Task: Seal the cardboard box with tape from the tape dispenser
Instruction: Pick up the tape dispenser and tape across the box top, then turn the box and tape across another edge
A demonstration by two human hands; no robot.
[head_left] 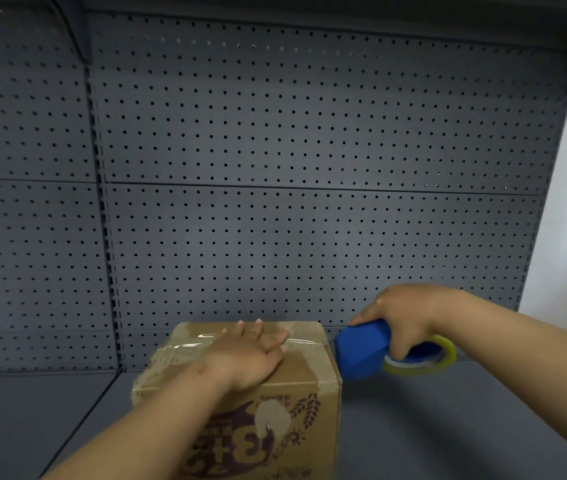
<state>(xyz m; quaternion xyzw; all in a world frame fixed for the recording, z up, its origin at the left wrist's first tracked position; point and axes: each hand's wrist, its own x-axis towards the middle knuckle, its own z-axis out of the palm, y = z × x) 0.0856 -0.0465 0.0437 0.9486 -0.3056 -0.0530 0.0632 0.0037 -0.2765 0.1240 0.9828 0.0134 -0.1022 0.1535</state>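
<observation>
Pressing flat on the cardboard box (240,393), the left hand (250,355) lies with fingers spread, grasping nothing, over glossy clear tape. Dark purple printing with wheat ears marks the box's front; the characters are too blurred to read. Just right of the box, the right hand (403,320) grips the smooth blue tape dispenser (361,351) with its yellowish tape roll (448,355), above the grey shelf (448,427), before a perforated back panel (309,168).

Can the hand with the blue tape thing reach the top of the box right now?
Probably yes. The right hand holds the tape dispenser just past the cardboard box, at its right top edge, with nothing between. The left hand lies flat across the top, so it may need to shift.
</observation>
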